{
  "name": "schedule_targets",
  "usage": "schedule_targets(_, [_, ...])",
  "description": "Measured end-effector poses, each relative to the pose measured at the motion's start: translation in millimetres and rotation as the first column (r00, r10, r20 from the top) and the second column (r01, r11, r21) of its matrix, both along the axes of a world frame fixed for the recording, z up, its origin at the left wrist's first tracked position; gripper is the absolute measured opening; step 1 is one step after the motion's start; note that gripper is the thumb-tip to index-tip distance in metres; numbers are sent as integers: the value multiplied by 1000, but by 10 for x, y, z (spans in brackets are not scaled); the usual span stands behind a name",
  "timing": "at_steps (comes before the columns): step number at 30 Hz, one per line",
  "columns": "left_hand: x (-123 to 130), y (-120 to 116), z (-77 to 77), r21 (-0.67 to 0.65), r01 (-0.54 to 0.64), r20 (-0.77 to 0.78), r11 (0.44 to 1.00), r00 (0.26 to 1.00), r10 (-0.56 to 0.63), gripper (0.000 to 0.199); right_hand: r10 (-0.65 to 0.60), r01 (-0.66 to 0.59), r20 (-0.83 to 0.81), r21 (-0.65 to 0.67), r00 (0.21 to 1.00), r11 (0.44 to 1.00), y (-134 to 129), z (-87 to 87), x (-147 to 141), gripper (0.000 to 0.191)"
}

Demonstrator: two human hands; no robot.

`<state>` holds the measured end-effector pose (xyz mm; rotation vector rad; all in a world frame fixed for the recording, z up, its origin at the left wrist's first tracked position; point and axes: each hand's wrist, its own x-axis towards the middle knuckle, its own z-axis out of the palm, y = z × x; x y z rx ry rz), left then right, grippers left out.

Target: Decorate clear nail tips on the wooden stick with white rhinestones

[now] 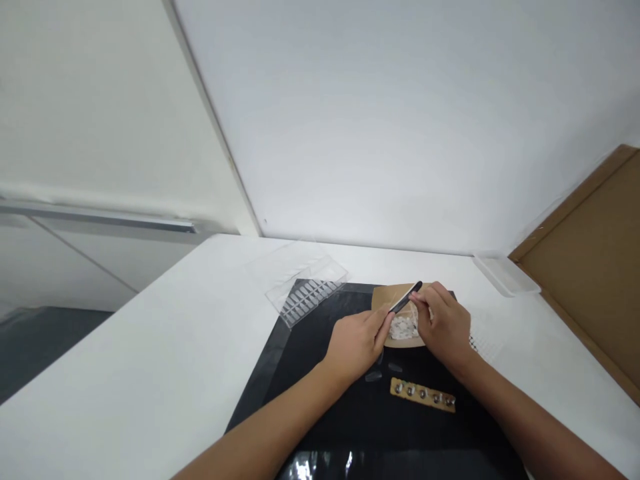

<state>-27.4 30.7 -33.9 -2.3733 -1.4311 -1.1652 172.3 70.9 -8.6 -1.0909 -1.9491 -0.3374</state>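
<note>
The left hand [357,340] pinches a thin black stick with a pale edge [401,302] over a brown tray [384,295] of white bits [403,328] — the right hand [444,323] has its fingertips pinched together at the stick's side.

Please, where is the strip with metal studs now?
In the head view, the studded strip lies right of centre on the black mat, between the forearms, below the loose clear pieces.

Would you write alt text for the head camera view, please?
Two hands, the left and the right, hold a slim dark stick over a brown tray of white bits, above a black mat with a clear case and studded strip.
</note>
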Motion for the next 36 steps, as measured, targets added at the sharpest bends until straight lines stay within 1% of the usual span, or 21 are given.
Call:
schedule_targets(3, [5, 8, -2, 49, -10, -33, 999, 999, 11, 31, 40, -38, 47, -39, 998, 999, -39, -56, -43, 27])
schedule_targets(5, [14, 5, 14, 81, -33, -53, 996, 998, 37, 30, 70, -62, 103, -80, 992, 995, -63, -56, -58, 29])
schedule_targets(7, [26, -3, 41, 115, -52, -73, 992, 995, 61, 28, 67, -55, 126, -94, 990, 994, -67, -37, -64, 28])
schedule_targets(10, [41, -14, 79, 151, -66, -112, 986, 990, 83, 25, 18, -9, 83, -104, 996, 995, -43, -15, -67, 24])
schedule_targets(14, [41, -18, 95, 192, -63, -167, 979, 981, 96, 22, 88, -64, 121, -192, 989, 979, -15, -17, -78, 28])
schedule_targets(18, [36, -12, 97, 226, -79, -163, 971, 980, 118, 18, 27, -12, 73, -198, 997, 980, -6, 8, -87, 26])
schedule_targets(19, [35, -10, 96, 230, -78, -160, 970, 980, 117, 18, 32, -16, 72, -213, 997, 977, -6, 18, -90, 26])
schedule_targets(22, [32, -3, 90, 212, -63, -153, 975, 984, 96, 21, 110, -81, 100, -260, 989, 962, -9, 35, -98, 27])
schedule_targets(23, [31, 0, 88, 204, -62, -148, 977, 985, 93, 21, 105, -77, 102, -249, 989, 966, -7, 34, -100, 27])
schedule_targets(26, [22, 11, 80, 206, -54, -137, 977, 987, 83, 20, 29, -14, 85, -178, 996, 984, 5, 12, -103, 26])
schedule_targets(27, [17, 13, 77, 202, -42, -140, 979, 988, 71, 21, 33, -19, 80, -175, 996, 984, 7, 1, -107, 27])
schedule_targets(30, [0, 15, 66, 173, -17, -160, 985, 986, 46, 25, 143, -121, 83, -225, 986, 967, 4, -17, -132, 29])
schedule_targets(31, [-4, 15, 63, 167, -20, -167, 986, 985, 49, 24, 152, -130, 85, -222, 985, 966, 3, -15, -140, 29])
schedule_targets(34, [-10, 13, 53, 170, -40, -173, 985, 982, 70, 21, 101, -85, 73, -198, 992, 977, 14, 4, -145, 27])
schedule_targets(36, [-9, 3, 46, 176, -36, -176, 984, 982, 67, 20, 96, -80, 65, -209, 993, 975, 23, 10, -132, 26])
